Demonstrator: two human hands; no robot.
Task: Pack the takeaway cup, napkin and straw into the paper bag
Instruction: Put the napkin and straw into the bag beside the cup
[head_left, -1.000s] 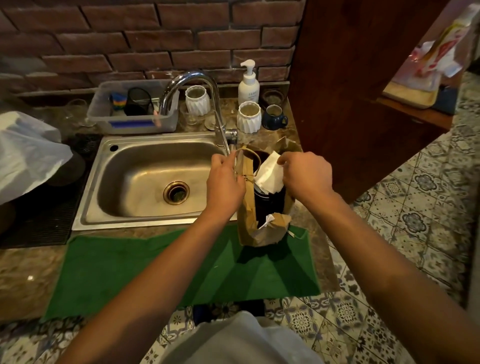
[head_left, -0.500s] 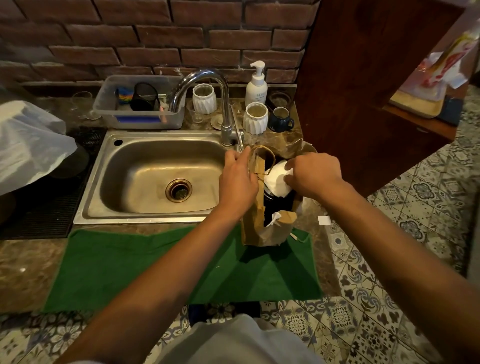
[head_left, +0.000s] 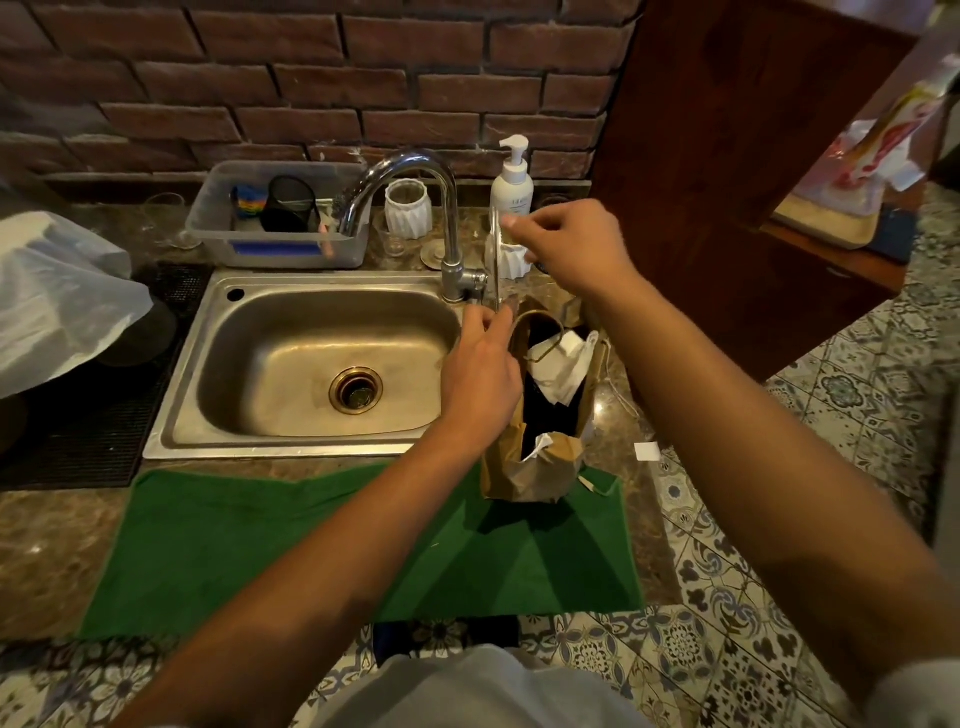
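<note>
since the brown paper bag (head_left: 524, 467) stands upright on the green cloth mat (head_left: 311, 540) at the counter's right end, its mouth is left open upward for loading. the white folded napkin (head_left: 563, 369) is already tucked inside, resting against the dark takeaway cup (head_left: 540, 415), whose form is mostly hidden in the bag's shadow. a thin clear straw (head_left: 494, 260) is held nearly vertical above the bag's rim, apparently so that it can be slid straight down beside the cup. its upper end is pinched between thumb and fingertips of the right hand (head_left: 566, 249), while its lower part is pinched by the left hand (head_left: 480, 374), which also rests against the bag's near wall, probably to steady it. just behind, the steel sink (head_left: 311, 364) and chrome tap (head_left: 415, 208) are passed closely by the straw.
</note>
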